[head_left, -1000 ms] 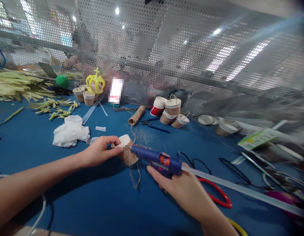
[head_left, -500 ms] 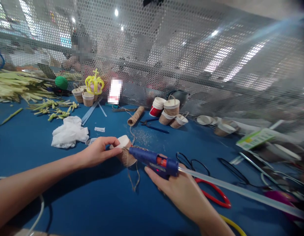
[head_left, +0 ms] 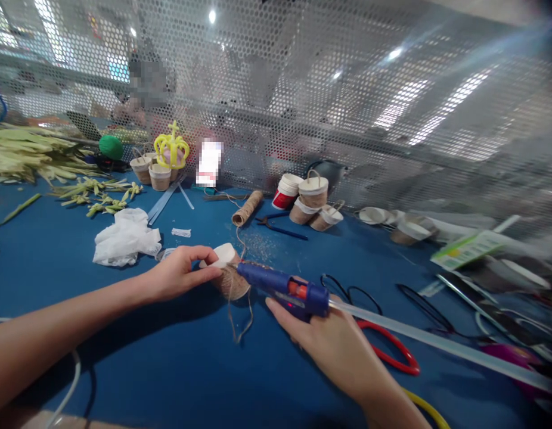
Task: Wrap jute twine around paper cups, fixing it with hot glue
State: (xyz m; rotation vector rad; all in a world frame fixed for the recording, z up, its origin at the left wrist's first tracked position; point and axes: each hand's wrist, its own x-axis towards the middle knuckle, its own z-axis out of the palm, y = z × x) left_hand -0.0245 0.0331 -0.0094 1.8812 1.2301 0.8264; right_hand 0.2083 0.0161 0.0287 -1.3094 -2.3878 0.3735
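A small cup (head_left: 231,283), white on top and wrapped in brown twine, lies tilted on the blue table. My left hand (head_left: 182,273) pinches its rim between thumb and fingers. In my right hand (head_left: 323,339) is a blue glue gun (head_left: 280,289), its nozzle close to the twine on the cup's side; a long clear glue stick (head_left: 405,333) sticks out of its back. A loose loop of twine (head_left: 240,336) hangs from the cup onto the table, and a strand runs back to the twine roll (head_left: 248,208).
White crumpled cloth (head_left: 126,237) lies to the left. Blue pliers (head_left: 282,229) and twine-wrapped cups (head_left: 312,193) stand behind. Red-handled (head_left: 392,348) and black-handled tools lie at right. Corn husks (head_left: 30,152), a yellow crown (head_left: 171,146) and a mesh screen (head_left: 258,89) are at the back.
The glue gun and my right hand have shifted slightly to the right, drawing the nozzle a little away from my left fingertips. My left hand keeps its pinch on the cup.
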